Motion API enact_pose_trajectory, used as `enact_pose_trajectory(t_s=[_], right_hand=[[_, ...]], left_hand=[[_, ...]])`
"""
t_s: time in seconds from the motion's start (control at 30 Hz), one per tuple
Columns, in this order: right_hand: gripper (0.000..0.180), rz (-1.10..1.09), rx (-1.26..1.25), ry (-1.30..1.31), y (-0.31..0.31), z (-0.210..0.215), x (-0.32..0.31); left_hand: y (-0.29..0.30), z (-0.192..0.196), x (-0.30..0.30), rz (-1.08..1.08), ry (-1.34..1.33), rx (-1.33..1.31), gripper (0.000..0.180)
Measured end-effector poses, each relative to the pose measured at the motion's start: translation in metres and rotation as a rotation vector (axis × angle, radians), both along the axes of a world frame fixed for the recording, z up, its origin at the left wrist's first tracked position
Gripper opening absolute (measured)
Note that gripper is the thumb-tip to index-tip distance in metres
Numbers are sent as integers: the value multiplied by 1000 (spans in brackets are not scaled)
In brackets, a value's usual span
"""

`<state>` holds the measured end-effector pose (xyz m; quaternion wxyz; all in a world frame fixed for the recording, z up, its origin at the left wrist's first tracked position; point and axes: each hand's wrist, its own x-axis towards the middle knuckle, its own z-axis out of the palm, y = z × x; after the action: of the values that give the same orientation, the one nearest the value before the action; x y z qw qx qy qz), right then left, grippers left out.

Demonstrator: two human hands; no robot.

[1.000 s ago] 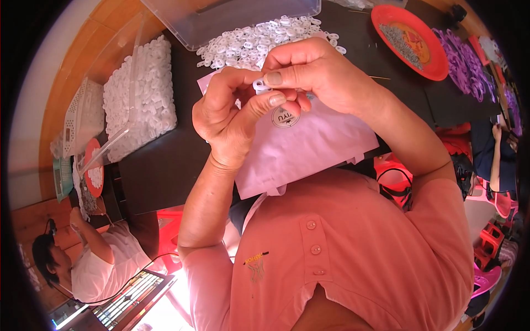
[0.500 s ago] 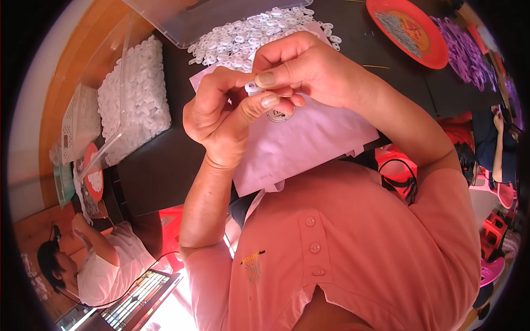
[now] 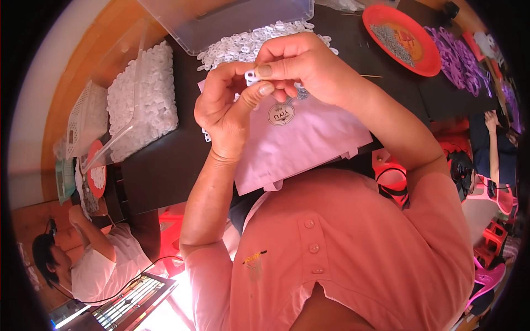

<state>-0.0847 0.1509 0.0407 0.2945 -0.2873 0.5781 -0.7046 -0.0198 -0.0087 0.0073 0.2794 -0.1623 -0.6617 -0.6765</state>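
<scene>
Head view, and we start wide: our dark bench carries a clear plastic bin at the far edge, with a spill of small white plastic rings in front of it and a bigger heap of white pieces in a clear bag off to the left. Far right sits a red plate beside purple pieces. Closer in, a pale pink sheet lies under our hands. Now the hands: our left hand and right hand meet above that sheet, both pinched shut on one small white piece, held between thumbs and fingertips, clear of the bench. We judge this as the fitting step, two small parts being pressed or threaded together; something thin and metallic seems to dangle below the right hand, too small to be sure. The next move calls for steady fingertip pressure and careful alignment, or the piece could slip.
</scene>
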Motion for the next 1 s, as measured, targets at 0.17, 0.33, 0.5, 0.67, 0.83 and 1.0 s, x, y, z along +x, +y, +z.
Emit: enact_pose_trajectory(t_s=[0.17, 0.33, 0.5, 0.67, 0.83, 1.0], right_hand=[[16, -206, -26, 92, -3, -10, 1], [14, -252, 8, 183, -9, -12, 6], [12, -311, 15, 360, -11, -16, 3], [12, -323, -37, 141, -10, -17, 3], [13, -301, 38, 187, -12, -14, 8], [20, -398, 11, 195, -2, -8, -2]], left_hand=[[2, 4, -1, 26, -250, 196, 15], [-4, 7, 0, 35, -331, 177, 8], [-2, 10, 0, 33, -421, 129, 13], [2, 11, -1, -6, -466, 199, 14], [-3, 9, 3, 21, -421, 144, 16], [-7, 10, 4, 21, -388, 167, 11]])
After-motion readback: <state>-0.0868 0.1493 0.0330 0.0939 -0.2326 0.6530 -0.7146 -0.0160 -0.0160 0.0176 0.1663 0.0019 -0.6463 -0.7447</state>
